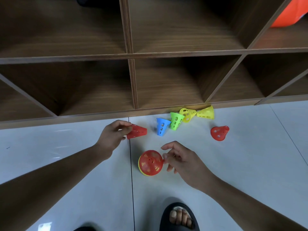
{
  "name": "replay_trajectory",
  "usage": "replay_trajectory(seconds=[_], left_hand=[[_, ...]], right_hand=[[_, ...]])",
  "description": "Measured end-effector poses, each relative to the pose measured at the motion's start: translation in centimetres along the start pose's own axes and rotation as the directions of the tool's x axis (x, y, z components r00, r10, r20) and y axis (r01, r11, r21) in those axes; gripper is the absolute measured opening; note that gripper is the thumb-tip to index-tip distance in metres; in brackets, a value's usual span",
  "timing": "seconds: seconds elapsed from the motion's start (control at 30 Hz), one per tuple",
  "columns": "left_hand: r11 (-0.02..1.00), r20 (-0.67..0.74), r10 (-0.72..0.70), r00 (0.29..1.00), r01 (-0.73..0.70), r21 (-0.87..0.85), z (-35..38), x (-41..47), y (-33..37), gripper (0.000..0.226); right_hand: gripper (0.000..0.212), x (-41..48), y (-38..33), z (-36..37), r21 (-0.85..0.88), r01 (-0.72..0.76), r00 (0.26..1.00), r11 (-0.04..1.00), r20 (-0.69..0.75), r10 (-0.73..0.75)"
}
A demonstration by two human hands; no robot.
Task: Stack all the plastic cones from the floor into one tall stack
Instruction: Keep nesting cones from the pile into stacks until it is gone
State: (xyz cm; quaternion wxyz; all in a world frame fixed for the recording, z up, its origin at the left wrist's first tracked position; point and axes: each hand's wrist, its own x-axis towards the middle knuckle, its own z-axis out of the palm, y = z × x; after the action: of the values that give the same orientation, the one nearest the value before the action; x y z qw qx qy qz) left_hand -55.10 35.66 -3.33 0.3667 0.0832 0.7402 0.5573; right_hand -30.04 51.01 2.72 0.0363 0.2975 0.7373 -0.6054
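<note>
So the left hand (pixel 113 135) has its grip clamped on a red cone (pixel 137 131), thumb and fingers pinching the wide end. That cone is tipped sideways just over the floor (pixel 250 164), at about 11 o'clock from the stack (pixel 150 162).

The stack is a red one over a yellow one and sits on the floor at 6 o'clock in the view. The right hand (pixel 181 161) is at its 3 o'clock, grip apart, fingers loose with the tips right at the rim and nothing held.

At 12 to 1 o'clock from the stack, a blue cone (pixel 161 127) and a green cone (pixel 175 121) touch. A yellow cone (pixel 187 115) and a second yellow cone (pixel 205 112) lie on their sides against the shelf unit (pixel 133 84). A loose red cone (pixel 219 133) lies at 2 o'clock. A black slipper (pixel 179 217) shows at the bottom.
</note>
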Motion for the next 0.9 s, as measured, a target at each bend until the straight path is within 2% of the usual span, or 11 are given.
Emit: replay_trajectory(seconds=[0.13,0.2,0.3,0.43,0.53,0.6,0.67,0.73,0.9], left_hand=[[0.998,0.021,0.062,0.998,-0.062,0.021,-0.1,-1.5,2.1,0.013],[0.996,0.057,0.087,0.995,-0.086,-0.015,0.2,-2.4,3.5,0.011],[0.992,0.125,0.083,0.989,-0.07,-0.107,0.6,-3.8,5.1,0.012],[0.973,0.235,0.068,0.97,-0.012,-0.231,1.2,-5.8,6.3,0.023],[0.966,0.306,0.063,0.95,0.019,-0.257,1.6,-7.0,6.7,0.027],[0.975,0.336,0.049,0.94,0.029,-0.222,1.6,-7.4,6.8,0.029],[0.984,0.357,0.029,0.933,0.037,-0.177,1.5,-7.6,6.8,0.027],[0.985,0.367,0.02,0.93,0.045,-0.168,1.5,-7.7,6.8,0.027],[0.973,0.365,0.058,0.929,0.03,-0.23,1.3,-7.8,7.4,0.026]], right_hand=[[0.011,2.0,2.5,-2.8,-0.054,-0.042,0.981,0.998,-0.193,0.031],[0.013,3.4,4.4,-4.9,-0.118,-0.074,0.945,0.99,-0.326,0.031],[0.016,5.1,7.0,-8.7,-0.269,-0.105,0.863,0.957,-0.504,-0.046],[0.023,6.2,9.7,-13.5,-0.521,-0.183,0.768,0.834,-0.605,-0.209],[0.033,5.9,11.0,-16.1,-0.558,-0.227,0.697,0.798,-0.665,-0.266],[0.042,5.8,11.8,-17.0,-0.57,-0.265,0.7,0.778,-0.669,-0.251],[0.048,5.9,12.5,-17.5,-0.582,-0.302,0.736,0.755,-0.646,-0.202],[0.047,6.1,13.1,-17.7,-0.561,-0.312,0.766,0.767,-0.626,-0.147],[0.039,6.3,14.2,-16.6,-0.564,-0.281,0.797,0.776,-0.587,-0.138]])
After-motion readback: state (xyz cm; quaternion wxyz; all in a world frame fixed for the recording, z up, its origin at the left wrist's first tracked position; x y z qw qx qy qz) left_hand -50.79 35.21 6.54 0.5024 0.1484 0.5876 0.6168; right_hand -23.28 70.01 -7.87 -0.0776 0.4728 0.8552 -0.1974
